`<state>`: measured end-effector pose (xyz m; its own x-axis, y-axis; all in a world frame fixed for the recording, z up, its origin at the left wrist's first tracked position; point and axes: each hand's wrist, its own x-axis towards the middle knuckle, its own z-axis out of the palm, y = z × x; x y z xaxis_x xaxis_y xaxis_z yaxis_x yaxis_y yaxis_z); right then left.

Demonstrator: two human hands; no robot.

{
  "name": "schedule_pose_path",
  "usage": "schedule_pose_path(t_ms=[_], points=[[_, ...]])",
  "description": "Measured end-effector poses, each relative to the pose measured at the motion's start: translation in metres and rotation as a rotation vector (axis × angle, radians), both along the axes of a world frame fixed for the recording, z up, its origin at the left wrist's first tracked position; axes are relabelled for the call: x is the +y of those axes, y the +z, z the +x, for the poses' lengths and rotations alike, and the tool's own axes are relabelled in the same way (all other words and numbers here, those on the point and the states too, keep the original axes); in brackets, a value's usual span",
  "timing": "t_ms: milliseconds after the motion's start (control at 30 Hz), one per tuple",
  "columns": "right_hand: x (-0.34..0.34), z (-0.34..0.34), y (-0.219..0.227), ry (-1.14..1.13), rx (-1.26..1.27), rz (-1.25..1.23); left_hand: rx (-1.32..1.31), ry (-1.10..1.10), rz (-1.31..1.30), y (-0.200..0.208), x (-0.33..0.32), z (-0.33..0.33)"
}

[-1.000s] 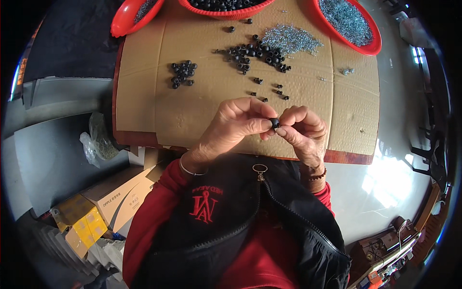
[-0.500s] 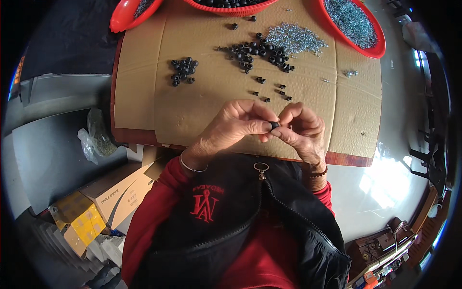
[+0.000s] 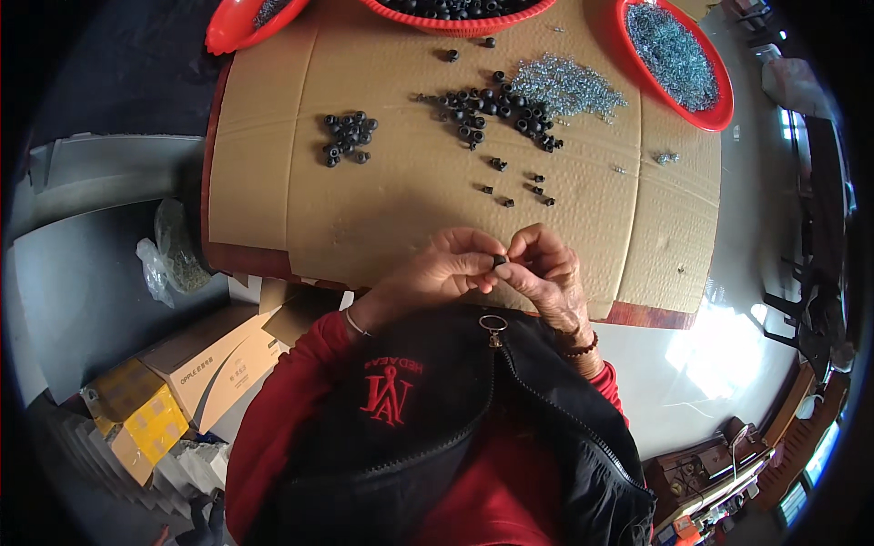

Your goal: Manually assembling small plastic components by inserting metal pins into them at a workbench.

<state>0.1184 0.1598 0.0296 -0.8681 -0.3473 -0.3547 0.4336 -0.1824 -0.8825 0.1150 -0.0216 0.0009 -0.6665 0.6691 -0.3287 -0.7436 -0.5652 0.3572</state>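
Close above the near part of the cardboard sheet (image 3: 391, 200), my left hand (image 3: 448, 266) and my right hand (image 3: 546, 271) meet. Between their thumbs and fingertips they pinch a small black round plastic piece (image 3: 499, 260); the fingers hide part of it. Just beyond my hands lie several small black fittings (image 3: 537, 190). Farther off is a loose heap of round black caps (image 3: 478, 105), with a spread of small shiny metal pieces (image 3: 569, 86) touching its right side. A separate cluster of black caps (image 3: 348, 135) sits to the left.
Along the far side stand a red basket of black caps (image 3: 455, 27), a red tray of metal pieces (image 3: 726, 114) at right and another red tray (image 3: 223, 36) at left. A few metal pieces (image 3: 667, 158) lie at right. Cardboard boxes (image 3: 214, 364) and a clear plastic bag (image 3: 177, 250) are at left.
Both hands have come slightly nearer my body and to the left, still pinching the black piece. The table scene has shifted a little with the view.
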Motion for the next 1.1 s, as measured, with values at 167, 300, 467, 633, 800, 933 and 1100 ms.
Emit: schedule_pose_path(t_ms=[167,300,467,633,800,933,1100], points=[[-0.009,-0.009,-0.019,-0.296,0.297,0.171,-0.030,0.127,0.196,-0.010,-0.002,-0.006],[-0.016,-0.023,-0.027,-0.241,0.830,0.848,-0.061,0.178,0.151,-0.012,-0.009,-0.009],[-0.020,-0.025,-0.042,-0.157,0.878,1.131,-0.049,0.206,0.154,-0.009,-0.010,-0.012],[-0.012,-0.016,-0.031,-0.240,0.457,0.415,-0.003,0.197,0.169,-0.003,-0.009,-0.015],[-0.001,-0.013,0.002,-0.283,0.163,-0.230,0.046,0.205,0.111,0.007,-0.005,-0.017],[0.002,-0.010,0.002,-0.314,0.173,-0.434,0.047,0.198,0.104,0.016,0.003,-0.018],[0.002,-0.005,0.010,-0.312,0.271,-0.392,0.045,0.177,0.048,0.022,0.007,-0.016]])
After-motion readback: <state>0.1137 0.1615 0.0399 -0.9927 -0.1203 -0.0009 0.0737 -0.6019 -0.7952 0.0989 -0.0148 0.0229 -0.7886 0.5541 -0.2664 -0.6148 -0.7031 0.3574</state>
